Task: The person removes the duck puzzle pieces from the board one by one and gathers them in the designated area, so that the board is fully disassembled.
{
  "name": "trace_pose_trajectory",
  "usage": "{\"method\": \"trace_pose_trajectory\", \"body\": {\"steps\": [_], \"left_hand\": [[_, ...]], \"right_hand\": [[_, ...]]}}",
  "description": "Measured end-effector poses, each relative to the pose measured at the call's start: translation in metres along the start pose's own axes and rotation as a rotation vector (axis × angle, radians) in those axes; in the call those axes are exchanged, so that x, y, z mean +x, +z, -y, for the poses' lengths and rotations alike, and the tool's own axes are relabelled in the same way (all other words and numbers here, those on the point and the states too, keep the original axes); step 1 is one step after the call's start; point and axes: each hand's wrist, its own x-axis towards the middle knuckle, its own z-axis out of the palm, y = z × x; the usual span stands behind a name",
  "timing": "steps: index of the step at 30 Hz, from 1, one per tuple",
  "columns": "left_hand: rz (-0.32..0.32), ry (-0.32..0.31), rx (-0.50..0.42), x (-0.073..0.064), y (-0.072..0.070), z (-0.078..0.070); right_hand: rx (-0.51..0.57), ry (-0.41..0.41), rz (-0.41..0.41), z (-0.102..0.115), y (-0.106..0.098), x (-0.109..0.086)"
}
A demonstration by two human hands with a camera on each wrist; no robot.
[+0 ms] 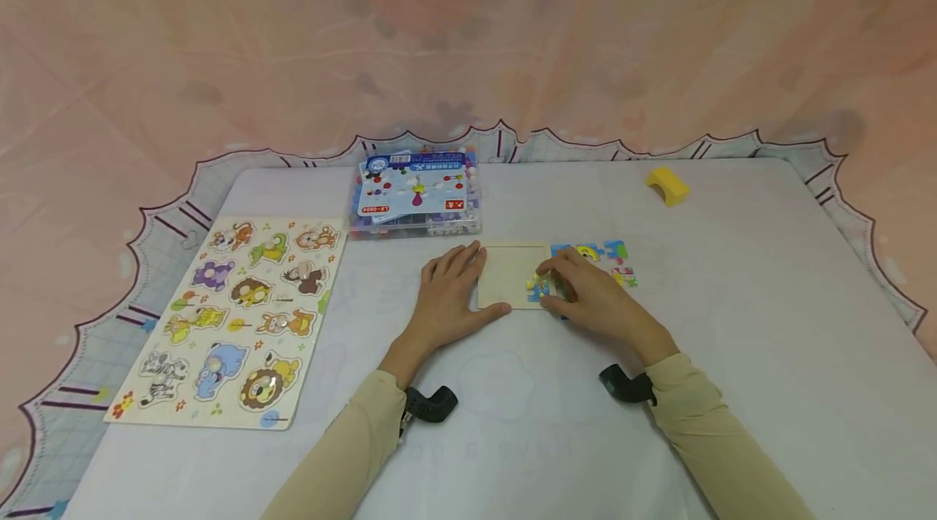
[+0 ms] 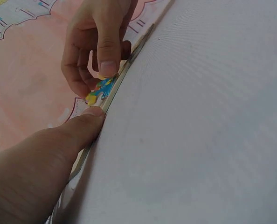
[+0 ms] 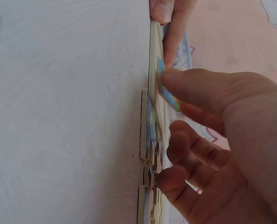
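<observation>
A shallow wooden puzzle tray (image 1: pixel 505 276) lies flat on the table. My left hand (image 1: pixel 448 292) rests at its left side, fingers stretched along the edge and thumb on the near rim. My right hand (image 1: pixel 596 296) pinches a colourful jigsaw piece (image 1: pixel 538 287) between thumb and index finger, over the tray's right part. In the right wrist view that piece (image 3: pixel 168 91) is tilted against the tray, its other fingers loosely curled. Further jigsaw pieces (image 1: pixel 618 255) lie at the tray's right side, partly hidden by my right hand.
To the left lies a large animal puzzle board (image 1: pixel 245 260). A clear plastic box (image 1: pixel 415 193) with a blue printed label stands behind the tray. A yellow arch block (image 1: pixel 668 185) sits at the back right. Patterned cloth (image 1: pixel 468 56) hangs behind the table.
</observation>
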Motion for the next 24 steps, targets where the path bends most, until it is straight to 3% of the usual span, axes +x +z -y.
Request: {"method": "trace_pose_trajectory", "body": {"steps": [7,15,24], "left_hand": [[0.0,0.0,-0.003,0.001,-0.001,0.0],[-0.002,0.004,-0.006,0.0,0.0,0.002],[-0.014,0.013,-0.01,0.0,0.001,0.001]], "right_hand": [[0.137,-0.025,-0.025,0.005,0.003,0.005],[0.091,-0.032,-0.001,0.012,0.01,0.007],[0.148,-0.048,-0.056,0.01,0.008,0.005]]}}
